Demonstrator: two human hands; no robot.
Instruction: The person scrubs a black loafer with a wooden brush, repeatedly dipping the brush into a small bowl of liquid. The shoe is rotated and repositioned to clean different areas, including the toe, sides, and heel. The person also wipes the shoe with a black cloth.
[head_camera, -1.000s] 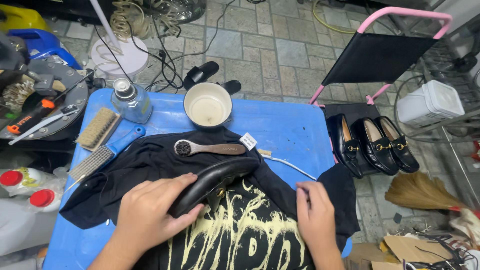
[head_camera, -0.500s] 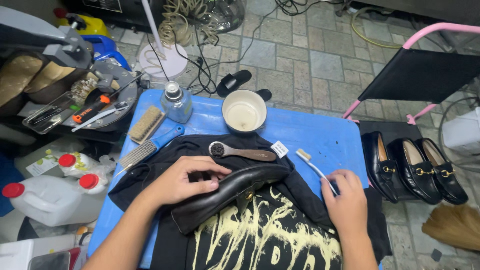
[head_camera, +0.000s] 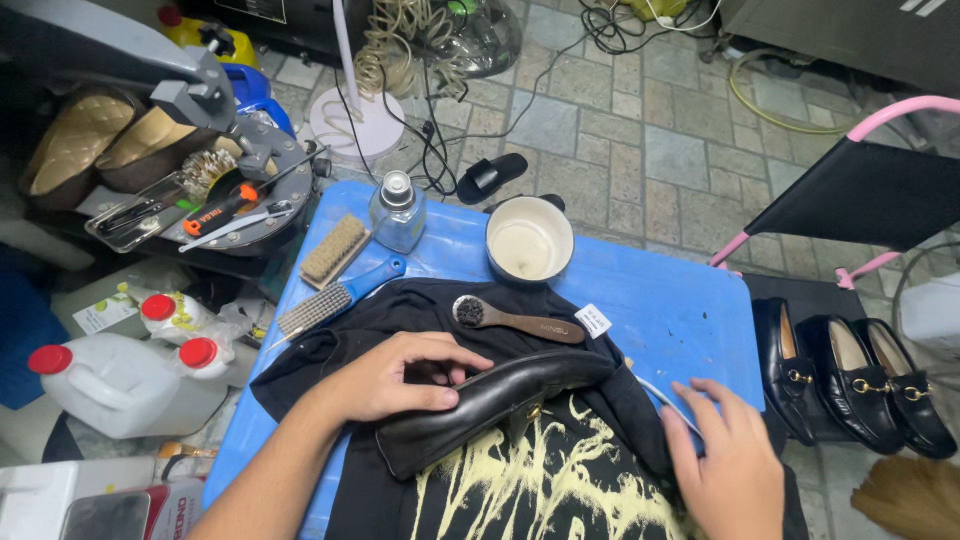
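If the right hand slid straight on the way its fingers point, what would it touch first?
The right hand points up and left; most likely it meets the thin white toothbrush just ahead, then the black shoe, though depth is unclear.

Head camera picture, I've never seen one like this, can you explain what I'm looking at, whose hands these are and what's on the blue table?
The one view comes from a camera worn on a person's head, looking down, so both bare hands are that person's own. There is no machine.

The left hand grips a black leather shoe lying on its side on a black printed cloth, which is spread over the blue table. The right hand rests on a white-handled toothbrush at the cloth's edge; whether it has gripped it I cannot tell.

Also on the table: a small wooden dauber brush, a cream bowl, a clear bottle, a wooden bristle brush and a blue-handled brush. Three black loafers wait at the right, jugs with red caps at the left.
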